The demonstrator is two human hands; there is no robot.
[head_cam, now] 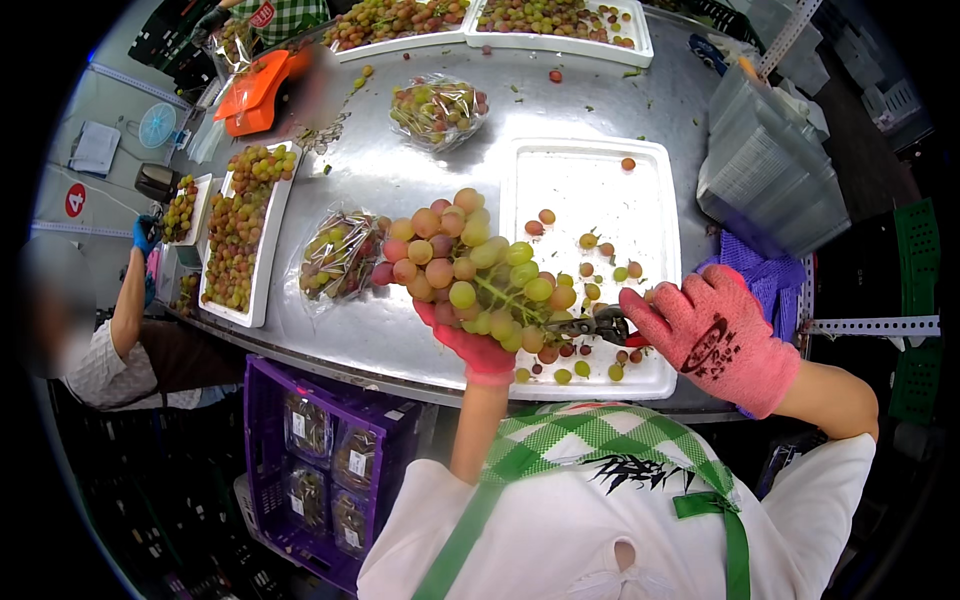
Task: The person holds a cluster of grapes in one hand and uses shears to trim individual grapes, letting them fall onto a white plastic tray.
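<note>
My left hand point(480, 352), in a red glove, holds a large bunch of pink and green grapes point(442, 259) from below. Its green stem shows in the middle of the bunch. In a pink-red glove, my right hand point(705, 330) grips a pair of pruning shears point(592, 325) with red handles. The blades are at the right end of the bunch, among the grapes; the tips are partly hidden. Beneath both hands lies a white foam tray point(664, 225) with several loose grapes point(589, 241). Left of the bunch is a clear plastic bag of grapes point(337, 259).
Another bagged bunch point(437, 111) sits farther back on the metal table point(352, 176). Grape-filled foam trays point(264, 277) stand at left and back. Stacked clear containers point(765, 165) and purple netting point(757, 281) are at right. A purple crate point(259, 420) stands below; a co-worker's blue-gloved hand point(145, 231) is at left.
</note>
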